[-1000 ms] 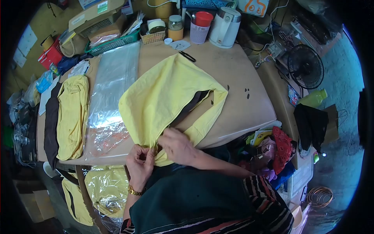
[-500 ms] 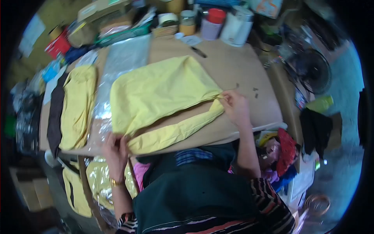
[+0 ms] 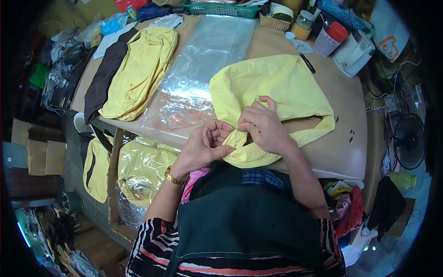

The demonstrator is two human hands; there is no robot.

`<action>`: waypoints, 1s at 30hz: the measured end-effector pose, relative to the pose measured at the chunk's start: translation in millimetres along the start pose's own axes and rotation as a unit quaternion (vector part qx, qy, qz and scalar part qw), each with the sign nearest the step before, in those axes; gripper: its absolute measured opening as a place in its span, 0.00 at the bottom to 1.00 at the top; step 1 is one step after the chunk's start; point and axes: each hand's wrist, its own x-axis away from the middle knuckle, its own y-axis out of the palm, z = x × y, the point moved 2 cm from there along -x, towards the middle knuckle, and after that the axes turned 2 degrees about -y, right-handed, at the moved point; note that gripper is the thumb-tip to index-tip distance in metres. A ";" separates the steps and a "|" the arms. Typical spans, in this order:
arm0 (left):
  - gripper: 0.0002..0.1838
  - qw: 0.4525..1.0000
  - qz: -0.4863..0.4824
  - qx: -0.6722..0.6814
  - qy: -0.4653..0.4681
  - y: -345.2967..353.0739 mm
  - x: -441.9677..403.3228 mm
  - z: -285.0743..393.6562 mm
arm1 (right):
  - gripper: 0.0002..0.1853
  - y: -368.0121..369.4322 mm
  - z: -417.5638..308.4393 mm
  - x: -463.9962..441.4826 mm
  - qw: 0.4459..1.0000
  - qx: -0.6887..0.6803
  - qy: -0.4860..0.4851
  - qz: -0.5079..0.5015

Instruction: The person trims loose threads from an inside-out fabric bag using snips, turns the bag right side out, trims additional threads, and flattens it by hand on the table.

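Observation:
A yellow cloth bag [image 3: 277,78] with a wide strap [image 3: 300,137] lies on the table in front of me. My left hand [image 3: 207,144] pinches the fabric at the left end, where strap and bag body meet. Close beside it, my right hand [image 3: 263,125] grips the same gathered spot from above, thumb raised. Small dark marks show on the fabric between the hands; I cannot make out what they are. Further left lies a folded yellow cloth piece [image 3: 143,69] next to a dark brown one [image 3: 110,78].
Clear plastic sleeves [image 3: 203,64] lie left of the bag. Along the back stand a green basket [image 3: 221,10], a purple cup with a red top [image 3: 330,39] and a white kettle [image 3: 354,53]. A black pen [image 3: 307,63] lies behind the bag. Below left is a box with plastic-wrapped yellow goods [image 3: 143,171].
My right hand has left the strap's right end and come over to the left end, beside my left hand. The camera view has shifted, so the table appears further right.

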 end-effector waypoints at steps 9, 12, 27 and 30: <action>0.27 0.994 -0.071 0.080 -0.008 -5.7 -2.0 -0.8 | 0.06 -4.1 -0.4 -2.4 0.999 -0.034 0.030 -0.022; 0.26 0.995 -0.067 0.069 -0.006 -5.9 0.2 2.6 | 0.04 -8.3 -2.8 0.1 0.999 -0.025 0.028 -0.006; 0.13 0.835 0.008 -0.450 0.315 105.5 -39.8 11.9 | 0.11 -124.5 62.6 115.5 0.907 0.139 0.362 0.164; 0.17 0.723 0.079 -0.545 0.417 132.4 -72.9 -5.4 | 0.13 -108.2 55.9 101.0 0.911 0.214 0.335 0.111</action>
